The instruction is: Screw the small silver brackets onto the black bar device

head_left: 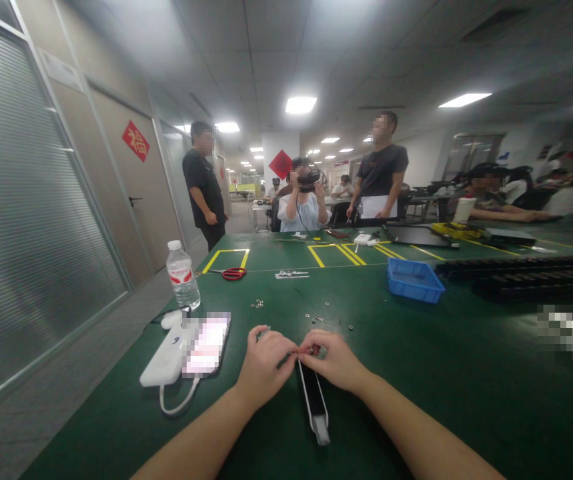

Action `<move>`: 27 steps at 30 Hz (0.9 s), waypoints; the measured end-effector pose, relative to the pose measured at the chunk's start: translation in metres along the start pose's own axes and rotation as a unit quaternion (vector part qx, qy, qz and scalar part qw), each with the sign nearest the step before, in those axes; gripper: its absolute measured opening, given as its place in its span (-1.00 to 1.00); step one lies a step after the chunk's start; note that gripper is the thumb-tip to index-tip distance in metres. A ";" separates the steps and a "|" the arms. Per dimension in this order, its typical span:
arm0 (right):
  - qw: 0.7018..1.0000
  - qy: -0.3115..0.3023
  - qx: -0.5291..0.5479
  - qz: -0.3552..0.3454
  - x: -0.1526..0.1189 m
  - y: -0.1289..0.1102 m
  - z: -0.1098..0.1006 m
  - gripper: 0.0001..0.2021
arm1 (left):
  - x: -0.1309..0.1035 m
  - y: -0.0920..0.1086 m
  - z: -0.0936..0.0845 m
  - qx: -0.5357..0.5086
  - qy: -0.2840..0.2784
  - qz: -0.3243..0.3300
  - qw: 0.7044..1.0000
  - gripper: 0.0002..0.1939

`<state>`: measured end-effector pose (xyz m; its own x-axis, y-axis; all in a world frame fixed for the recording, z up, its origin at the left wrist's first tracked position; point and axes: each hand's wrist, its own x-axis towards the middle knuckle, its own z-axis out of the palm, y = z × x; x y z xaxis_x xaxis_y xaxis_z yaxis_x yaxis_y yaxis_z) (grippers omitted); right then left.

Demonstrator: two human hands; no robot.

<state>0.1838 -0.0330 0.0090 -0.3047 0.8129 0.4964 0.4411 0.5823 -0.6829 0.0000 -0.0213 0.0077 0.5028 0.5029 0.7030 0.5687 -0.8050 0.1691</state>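
Observation:
A long, narrow black piece with white edges (pixel 312 393) lies on the green table, pointing away from me, with a greyish tip at its near end. My left hand (pixel 267 358) is closed in a pinch at the far end of this piece. There the fingertips of my right hand (pixel 335 360) meet it, also pinched together. Whatever sits between the fingertips is too small and too covered to name. Just beyond my hands, several small metal rings or nuts (pixel 319 319) are scattered, and another little group (pixel 259 304) lies farther left.
On the left are a water bottle (pixel 183 280), a white power bank (pixel 165 359) and a cabled phone (pixel 207 343). Red-handled scissors (pixel 234 274) and thin white strips (pixel 292 274) lie farther back. A blue bin (pixel 415 281) stands right, near black racks (pixel 541 280). Several people are beyond the table.

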 end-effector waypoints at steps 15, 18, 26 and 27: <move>1.000 -0.003 -0.015 0.026 -0.001 -0.001 0.000 -0.88 | 0.001 0.002 -0.002 -0.023 -0.007 -0.004 1.000 -0.93; 1.000 -0.006 -0.007 0.027 -0.001 -0.002 0.001 -0.87 | 0.001 0.002 -0.002 -0.021 -0.001 -0.001 1.000 -0.94; 1.000 -0.009 0.002 0.021 0.000 -0.006 0.001 -0.87 | 0.000 0.001 -0.001 -0.012 0.017 0.010 1.000 -0.92; 1.000 -0.012 0.003 0.020 0.000 -0.006 0.000 -0.87 | 0.000 0.001 -0.001 -0.012 0.019 0.012 1.000 -0.93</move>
<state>0.1810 -0.0363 0.0128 -0.3059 0.8360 0.4555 0.4488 0.5486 -0.7054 0.0001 -0.0221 0.0086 0.4897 0.4717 0.7333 0.5411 -0.8239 0.1687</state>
